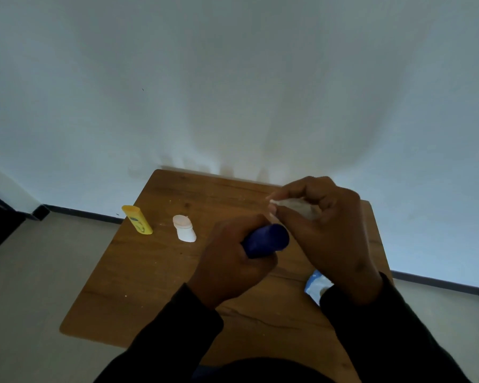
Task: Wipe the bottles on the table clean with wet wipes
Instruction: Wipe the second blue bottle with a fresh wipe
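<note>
My left hand [233, 261] grips a dark blue bottle [268, 240] above the middle of the wooden table [138, 294]; its rounded end points up and to the right. Just beyond that end, my right hand [332, 230] holds a crumpled white wet wipe [296, 207] between curled fingers and thumb. A yellow bottle [137, 219] stands at the table's left edge. To its right stands a small white bottle with a pinkish cap [184, 228].
A blue and white wipes pack [315, 284] lies on the table under my right wrist, mostly hidden. The table stands against a white wall, with grey floor to the left and right. A dark doorway edge sits at far left.
</note>
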### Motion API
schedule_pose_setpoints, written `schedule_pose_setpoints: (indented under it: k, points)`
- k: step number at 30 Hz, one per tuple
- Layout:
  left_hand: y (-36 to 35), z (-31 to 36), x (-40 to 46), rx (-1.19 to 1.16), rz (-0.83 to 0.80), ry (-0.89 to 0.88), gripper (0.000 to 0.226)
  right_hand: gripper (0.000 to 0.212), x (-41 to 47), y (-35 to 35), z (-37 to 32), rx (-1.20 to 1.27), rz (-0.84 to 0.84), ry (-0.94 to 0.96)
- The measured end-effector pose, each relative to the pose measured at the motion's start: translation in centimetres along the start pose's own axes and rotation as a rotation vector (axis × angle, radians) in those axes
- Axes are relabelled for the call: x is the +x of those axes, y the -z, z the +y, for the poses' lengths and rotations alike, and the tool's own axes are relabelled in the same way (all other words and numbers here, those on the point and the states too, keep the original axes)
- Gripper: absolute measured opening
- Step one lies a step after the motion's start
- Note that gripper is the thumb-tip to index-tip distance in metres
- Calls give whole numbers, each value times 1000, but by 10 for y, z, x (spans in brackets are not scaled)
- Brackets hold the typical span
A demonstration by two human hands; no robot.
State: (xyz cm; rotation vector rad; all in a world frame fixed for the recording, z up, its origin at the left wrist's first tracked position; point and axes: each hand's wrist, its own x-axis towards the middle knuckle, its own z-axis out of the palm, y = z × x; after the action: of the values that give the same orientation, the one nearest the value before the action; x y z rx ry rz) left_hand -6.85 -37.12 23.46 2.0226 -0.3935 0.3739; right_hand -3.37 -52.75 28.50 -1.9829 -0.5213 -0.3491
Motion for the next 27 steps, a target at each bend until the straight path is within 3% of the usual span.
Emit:
schedule_pose_setpoints:
  k: [4,6,7,10,14,16,19,22,24,27]
  points:
    - [14,-9,6,48,105,53,36,14,-6,13,5,326,-69,-60]
    - [15,-13,8,46,76,78,22,16,-13,14,-5,390,-102,-3]
    - [12,-13,8,29,47,74,14,16,-15,13,-10,374,-110,45]
    - [2,-9,5,-45,15,7,20,15,-13,1,-12,235,-87,105]
    - [-4,-1,2,-3,-3,3,16,15,0,-3,4,108,85,-7]
    - [-1,-2,1,77,-22,12,16,11,2,5,6,212,126,-60]
    - [5,-5,2,220,-37,4,17,10,-2,20,-3,368,18,-16]
    - [4,-3,3,298,8,-58,24,14,-6,20,-11,178,-209,131]
    - [2,0,4,338,28,-117,20,13,-5,12,-5,62,-222,149]
    - [2,-5,6,469,20,-127,23,14,-4,7,3,104,-196,56]
